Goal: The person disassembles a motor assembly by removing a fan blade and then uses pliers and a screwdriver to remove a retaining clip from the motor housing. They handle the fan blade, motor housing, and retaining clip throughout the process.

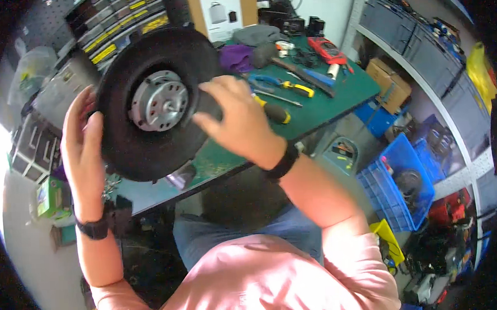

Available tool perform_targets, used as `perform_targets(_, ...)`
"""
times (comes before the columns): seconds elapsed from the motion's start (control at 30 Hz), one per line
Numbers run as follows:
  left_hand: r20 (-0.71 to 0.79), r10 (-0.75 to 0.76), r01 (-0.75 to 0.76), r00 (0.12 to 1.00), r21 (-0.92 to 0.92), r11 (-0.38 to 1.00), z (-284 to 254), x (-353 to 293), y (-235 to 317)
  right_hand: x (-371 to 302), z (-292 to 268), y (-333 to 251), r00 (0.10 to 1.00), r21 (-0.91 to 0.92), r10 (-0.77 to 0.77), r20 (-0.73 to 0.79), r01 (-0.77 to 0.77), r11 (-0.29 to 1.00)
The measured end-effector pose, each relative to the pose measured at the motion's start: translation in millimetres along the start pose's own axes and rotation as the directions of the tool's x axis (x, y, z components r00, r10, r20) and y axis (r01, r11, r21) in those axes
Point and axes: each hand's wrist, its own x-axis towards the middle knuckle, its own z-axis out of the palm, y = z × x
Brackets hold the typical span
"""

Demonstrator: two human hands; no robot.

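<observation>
Plainly round matte-black wheel [169, 54], perforated metal hub [158, 101], between bare fingers [215, 94]

The left hand [83, 148] was upright, its fingers bent in a wide grip, thumb apart. The left wrist and forearm [100, 258] stood nearly vertical beneath it. The right hand [238, 119] was well apart, to the left hand's right, fingers loosely spread and directed toward it, thumb lowest. The right forearm [319, 193] slanted down and outward behind that hand.
</observation>
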Motion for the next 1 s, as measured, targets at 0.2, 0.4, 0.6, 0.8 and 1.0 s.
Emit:
perform_targets(0.2,-0.069,0.021,-0.02,0.997,0.008,1.0,-20,-38,-14,7,-92,125,0.891,-0.407,0.35,0.288,-0.216,0.887)
perform_targets(0.4,-0.292,-0.11,0.112,0.95,-0.009,0.994,-38,-79,-26,9,-93,177,0.814,-0.496,0.271,0.514,0.025,0.868)
perform_targets(0.6,-0.306,-0.03,0.094,0.951,0.194,0.977,-41,-110,-20,4,-50,213,0.768,-0.653,0.181,0.615,0.367,0.663)
perform_targets(0.8,-0.27,0.017,0.03,0.963,0.17,0.985,-37,-132,-12,7,-45,209,0.638,-0.534,0.066,0.768,0.579,0.616)
perform_targets(1.0,-0.183,0.005,0.02,0.983,0.136,0.99,-17,-136,11,11,-63,198,0.738,-0.506,0.014,0.674,0.448,0.737)
